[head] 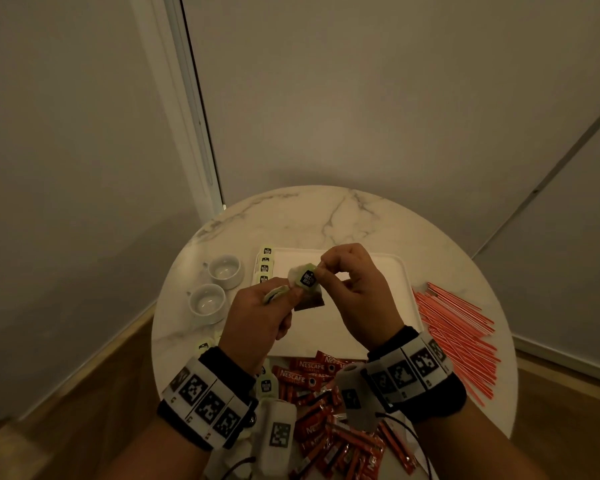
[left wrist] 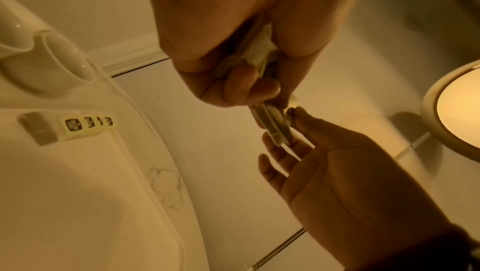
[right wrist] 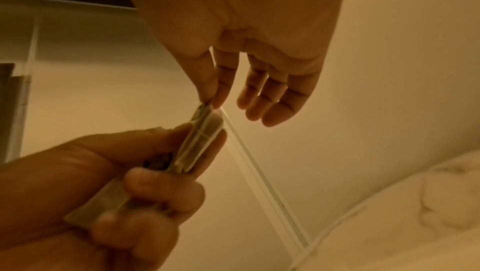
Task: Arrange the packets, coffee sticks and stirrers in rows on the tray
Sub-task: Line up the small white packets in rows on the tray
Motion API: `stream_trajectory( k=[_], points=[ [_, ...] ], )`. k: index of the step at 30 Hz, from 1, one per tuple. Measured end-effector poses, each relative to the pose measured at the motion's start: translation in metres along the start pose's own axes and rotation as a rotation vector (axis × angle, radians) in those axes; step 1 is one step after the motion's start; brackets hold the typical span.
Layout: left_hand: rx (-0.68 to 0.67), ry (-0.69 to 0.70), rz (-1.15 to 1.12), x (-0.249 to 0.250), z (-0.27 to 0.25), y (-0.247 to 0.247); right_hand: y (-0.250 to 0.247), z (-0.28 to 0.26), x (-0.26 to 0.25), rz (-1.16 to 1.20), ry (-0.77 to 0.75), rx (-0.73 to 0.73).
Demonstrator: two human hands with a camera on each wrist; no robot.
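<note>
Two white cups [head: 214, 284] stand at the left of the round marble table [head: 326, 216]. Just beside them, a row of four tea bag packets [head: 265, 265] lies along the left edge of the white tray [head: 378, 271].

My left hand [head: 257, 323] is raised above the tray, its fingers curled round a bundle of tea bag packets [left wrist: 257, 51]. My right hand [head: 357, 299] meets it from the right: thumb and forefinger pinch the top corner of the foremost tea bag [head: 307, 284], while the other three fingers [right wrist: 262, 94] hang relaxed and apart from it. The tea bag hangs between both hands, its dark lower part over the tray.

Nescafe coffee sticks [head: 326, 403] lie in a loose heap at the near edge of the table, below my wrists and off the tray. The red stirrers [head: 454, 334] lie in a fanned pile on the table just right of the tray.
</note>
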State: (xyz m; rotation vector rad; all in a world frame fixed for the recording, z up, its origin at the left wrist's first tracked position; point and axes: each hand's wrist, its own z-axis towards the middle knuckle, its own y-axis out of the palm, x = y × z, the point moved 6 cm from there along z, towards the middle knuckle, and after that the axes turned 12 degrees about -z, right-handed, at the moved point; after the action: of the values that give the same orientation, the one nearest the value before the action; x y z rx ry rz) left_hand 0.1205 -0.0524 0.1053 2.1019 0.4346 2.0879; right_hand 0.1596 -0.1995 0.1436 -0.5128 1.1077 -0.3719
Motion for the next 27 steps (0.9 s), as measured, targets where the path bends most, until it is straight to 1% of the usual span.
stream_trajectory(
  k=[4, 8, 11, 13, 16, 20, 24, 27],
  points=[
    [-0.077, 0.099, 0.177, 0.008, -0.001, 0.002, -0.008, 0.006, -0.005, -0.087, -0.007, -0.019],
    [-0.117, 0.183, 0.276, 0.013, 0.001, 0.004, -0.017, 0.013, -0.008, -0.056, 0.057, -0.054],
    [-0.168, 0.228, 0.315, 0.017, 0.000, 0.006, -0.014, 0.018, -0.005, 0.084, 0.139, -0.134],
    [-0.188, 0.249, 0.327, 0.018, 0.000, 0.006, -0.011, 0.018, -0.003, 0.190, 0.210, -0.152],
    [-0.194, 0.279, 0.360, 0.017, 0.001, 0.006, -0.005, 0.017, -0.002, 0.329, 0.323, -0.159],
    [-0.203, 0.312, 0.360, 0.017, 0.002, 0.006, 0.007, 0.015, -0.001, 0.505, 0.479, -0.241],
    [-0.156, 0.371, 0.422, 0.017, 0.003, 0.000, 0.014, 0.014, -0.003, 0.602, 0.593, -0.328],
    [-0.130, 0.429, 0.449, 0.020, 0.003, -0.003, 0.014, 0.015, -0.003, 0.667, 0.680, -0.358]
  ],
)
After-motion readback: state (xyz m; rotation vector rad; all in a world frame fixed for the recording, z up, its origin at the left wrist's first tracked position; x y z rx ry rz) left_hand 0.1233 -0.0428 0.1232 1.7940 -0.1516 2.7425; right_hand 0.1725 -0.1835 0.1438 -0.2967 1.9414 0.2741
